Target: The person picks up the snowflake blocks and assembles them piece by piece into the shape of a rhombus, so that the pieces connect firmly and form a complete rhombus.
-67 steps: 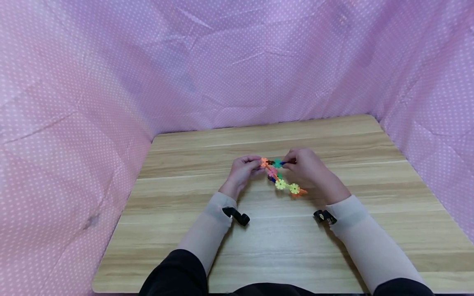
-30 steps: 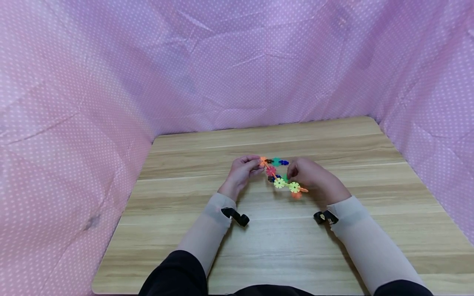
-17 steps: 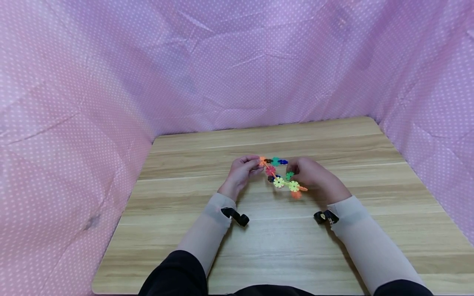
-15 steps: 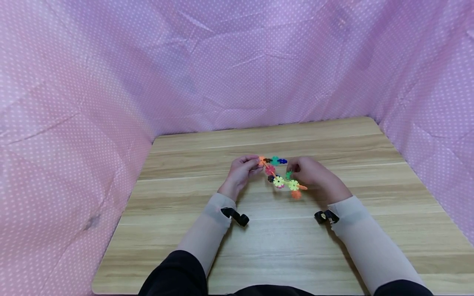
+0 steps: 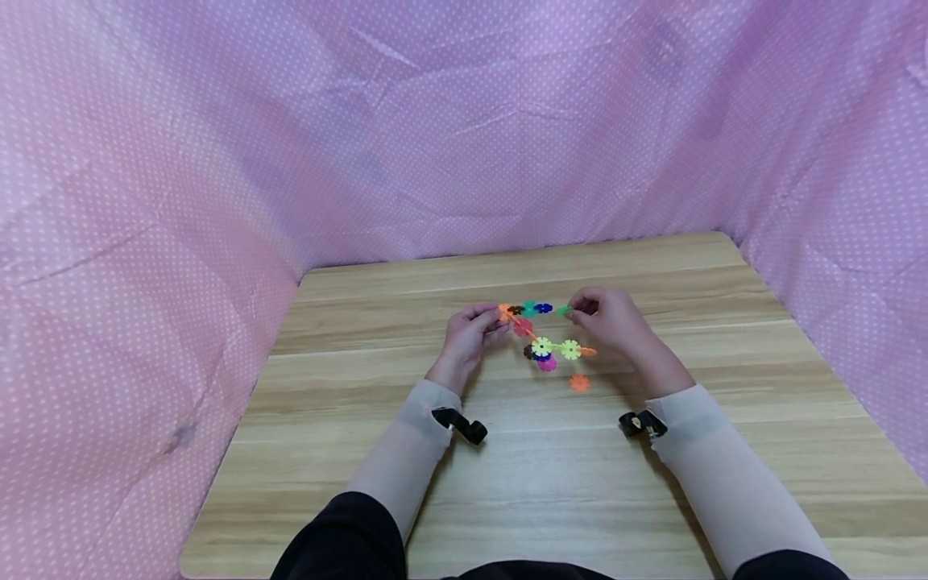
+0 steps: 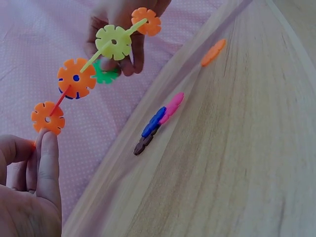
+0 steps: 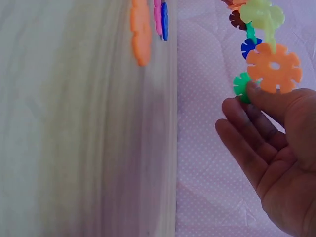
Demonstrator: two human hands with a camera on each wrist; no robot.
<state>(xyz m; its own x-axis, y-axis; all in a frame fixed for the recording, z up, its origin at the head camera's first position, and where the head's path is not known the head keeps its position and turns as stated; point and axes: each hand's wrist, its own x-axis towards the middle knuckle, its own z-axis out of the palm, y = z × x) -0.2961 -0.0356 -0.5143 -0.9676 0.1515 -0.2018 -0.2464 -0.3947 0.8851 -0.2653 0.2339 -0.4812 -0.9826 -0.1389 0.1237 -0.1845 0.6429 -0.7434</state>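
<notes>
My left hand (image 5: pixel 466 338) pinches an orange snowflake disc (image 5: pixel 505 312) of a plastic chain held above the table. One branch of the chain runs right through a brown disc, a teal disc (image 5: pixel 529 308) and a dark blue disc (image 5: pixel 543 308) at its end. The other branch slants nearer through a red disc (image 5: pixel 523 326) and yellow discs (image 5: pixel 570 350) to an orange one. My right hand (image 5: pixel 612 322) pinches a separate green snowflake disc (image 7: pixel 241 86) between thumb and fingers. In the head view, a small gap shows between it and the dark blue disc.
On the wooden table (image 5: pixel 551 467), beneath the chain, lie loose discs: pink (image 6: pixel 173 107), blue (image 6: pixel 154 122) and dark brown (image 6: pixel 143 144) close together. A lone orange disc (image 5: pixel 579 383) lies farther right. A pink dotted cloth (image 5: pixel 464 129) hangs around the table.
My right hand first left the chain's blue end, then picked up the green disc from the table and raised it to that end. The chain, in my left hand, shifted slightly left and up.
</notes>
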